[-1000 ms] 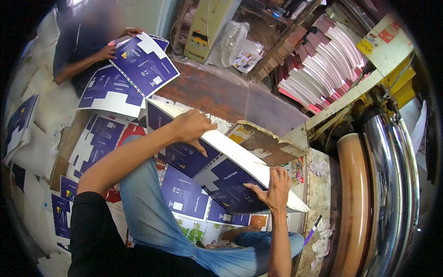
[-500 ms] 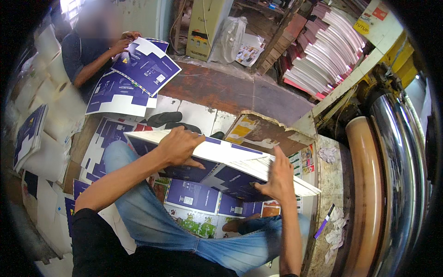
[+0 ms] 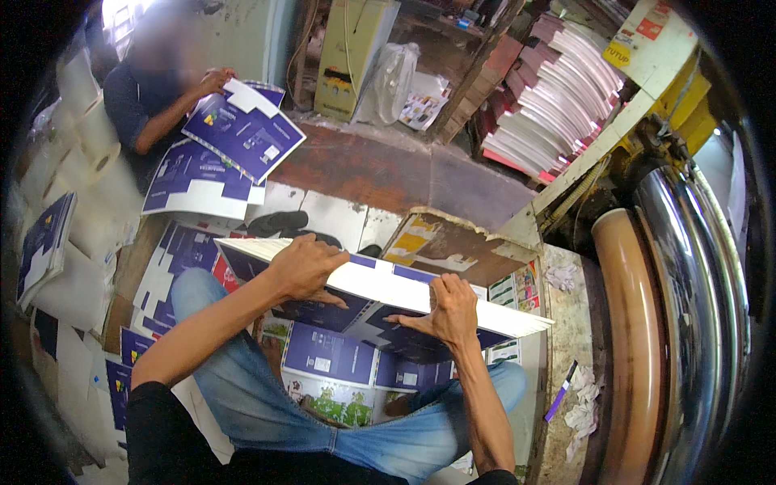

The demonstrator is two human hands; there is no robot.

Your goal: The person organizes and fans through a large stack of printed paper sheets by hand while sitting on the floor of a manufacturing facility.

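A thick stack of printed sheets (image 3: 396, 284), purple and white, stands on edge above my lap. My left hand (image 3: 307, 271) grips its upper edge left of the middle, fingers over the top and thumb on the purple face nearest me. Farther right my right hand (image 3: 449, 314) clasps the same edge, its thumb stretched along that face. The sheets' edges lie close together. More purple printed sheets (image 3: 331, 353) lie flat below, between my legs, partly hidden by the stack.
Across from me a co-worker's hand (image 3: 217, 81) holds a purple sheet (image 3: 246, 133). A brown roller (image 3: 634, 323) and a chrome roller (image 3: 687, 267) stand at the right, beside a ledge with crumpled paper (image 3: 584, 412) and a purple cutter-like tool (image 3: 561, 394). Piled sheets (image 3: 558, 89) fill the back right.
My right hand has moved left along the stack and now wraps its upper edge. The sheets at the right, fanned apart before, are pressed together. The view has shifted slightly.
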